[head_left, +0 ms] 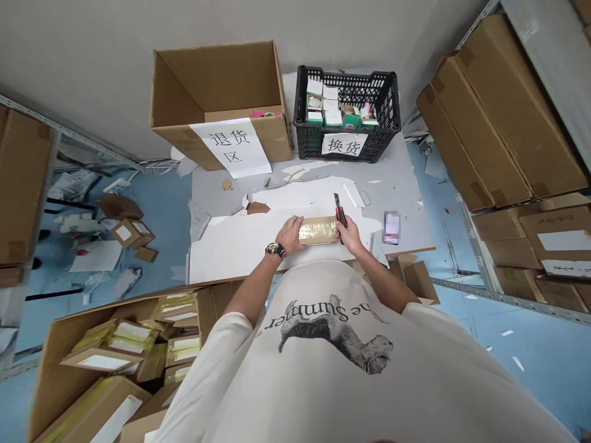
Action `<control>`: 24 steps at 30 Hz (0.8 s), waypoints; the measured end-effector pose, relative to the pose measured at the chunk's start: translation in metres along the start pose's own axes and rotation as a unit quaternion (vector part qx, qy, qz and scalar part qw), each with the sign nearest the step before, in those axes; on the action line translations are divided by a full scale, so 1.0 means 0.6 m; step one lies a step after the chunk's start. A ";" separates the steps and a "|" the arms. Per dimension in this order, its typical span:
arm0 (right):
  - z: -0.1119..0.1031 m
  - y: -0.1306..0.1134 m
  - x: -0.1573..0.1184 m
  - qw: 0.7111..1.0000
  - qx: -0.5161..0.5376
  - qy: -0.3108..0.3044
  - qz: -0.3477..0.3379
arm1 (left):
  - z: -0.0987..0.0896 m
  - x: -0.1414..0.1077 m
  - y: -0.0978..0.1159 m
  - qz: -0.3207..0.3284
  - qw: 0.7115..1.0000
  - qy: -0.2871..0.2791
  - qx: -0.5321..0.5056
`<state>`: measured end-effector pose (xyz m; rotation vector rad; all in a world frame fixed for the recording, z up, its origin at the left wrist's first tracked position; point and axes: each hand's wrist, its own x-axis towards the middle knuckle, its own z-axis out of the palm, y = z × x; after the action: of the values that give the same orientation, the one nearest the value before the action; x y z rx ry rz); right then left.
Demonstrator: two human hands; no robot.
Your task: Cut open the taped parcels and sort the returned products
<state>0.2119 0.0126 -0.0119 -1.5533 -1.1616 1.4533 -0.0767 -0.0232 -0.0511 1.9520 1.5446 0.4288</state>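
Note:
A small cardboard box (317, 230) wrapped in shiny clear tape lies on the white sheet (231, 243) on the table, close to my body. My left hand (290, 234), with a watch on its wrist, grips the left end of this box. In my right hand (349, 235) is a red and black utility knife (341, 216), its blade pointing away from me. The fingers of that hand also touch the right end of the box. A phone (392, 227) with a blurred screen rests to the right.
A large open carton (180, 138) with a paper sign and a black plastic crate (302, 138) of small boxes stand at the table's back. At lower left, a big carton (50, 369) holds several taped parcels. Shelves with cartons (503, 123) flank the right side.

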 end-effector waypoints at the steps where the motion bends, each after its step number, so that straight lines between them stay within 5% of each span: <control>1: -0.004 -0.001 0.002 1.000 -0.021 -0.007 -0.008 | 0.000 0.004 -0.005 -0.008 1.000 0.012 -0.012; 7: -0.026 -0.045 0.011 0.965 -0.239 -0.096 -0.058 | -0.021 0.027 -0.052 -0.026 0.996 0.019 -0.081; 13: -0.030 -0.140 0.019 0.831 -0.488 -0.226 -0.140 | -0.031 0.021 -0.080 -0.079 0.963 0.003 -0.258; 17: 0.002 -0.192 0.030 0.750 -0.574 -0.286 -0.164 | -0.033 0.004 -0.074 -0.119 0.934 -0.023 -0.335; 24: 0.088 -0.222 0.051 0.663 -0.626 -0.343 -0.224 | -0.036 0.000 -0.073 -0.136 0.954 -0.025 -0.266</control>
<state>0.1393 0.0837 0.0939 -1.1499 -3.1978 0.7724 -0.1228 -0.0117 -0.0626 1.3104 1.4502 0.5990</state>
